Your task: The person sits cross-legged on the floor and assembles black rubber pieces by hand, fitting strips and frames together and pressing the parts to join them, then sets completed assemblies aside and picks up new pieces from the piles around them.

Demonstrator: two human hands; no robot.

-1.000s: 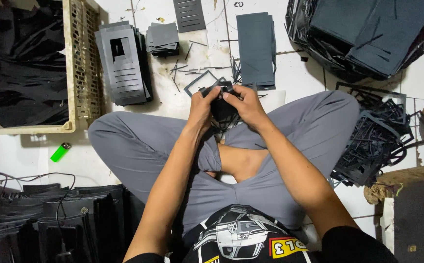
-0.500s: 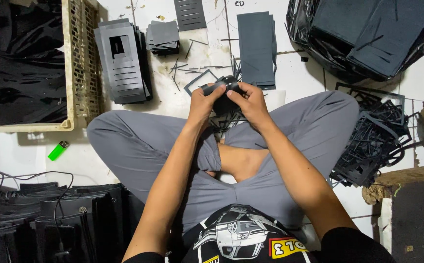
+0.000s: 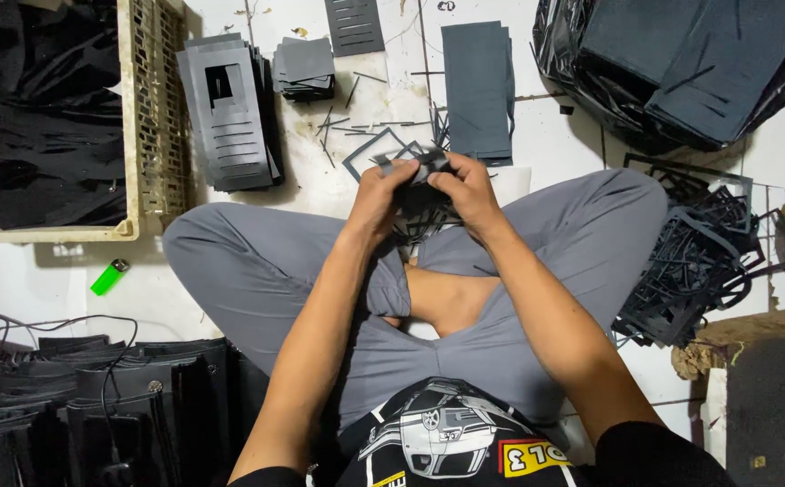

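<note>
I sit cross-legged on a white floor. My left hand point(image 3: 382, 191) and my right hand point(image 3: 465, 188) are both closed on a dark die-cut sheet piece point(image 3: 415, 171), held above my crossed ankles. The thumbs press along its top edge. Thin frame-shaped offcuts point(image 3: 370, 153) lie on the floor just beyond the hands. Much of the held piece is hidden by my fingers.
A beige plastic crate point(image 3: 144, 108) of black scraps stands at the left. Stacks of cut dark sheets point(image 3: 230, 113), point(image 3: 478, 86) lie ahead. A black bag of sheets point(image 3: 681, 63) is at top right, a scrap-frame pile point(image 3: 699, 261) at right. A green lighter point(image 3: 108, 277) lies at left.
The hands have shifted slightly on the piece, and its top edge now shows more between the fingers. Otherwise the scene is the same.
</note>
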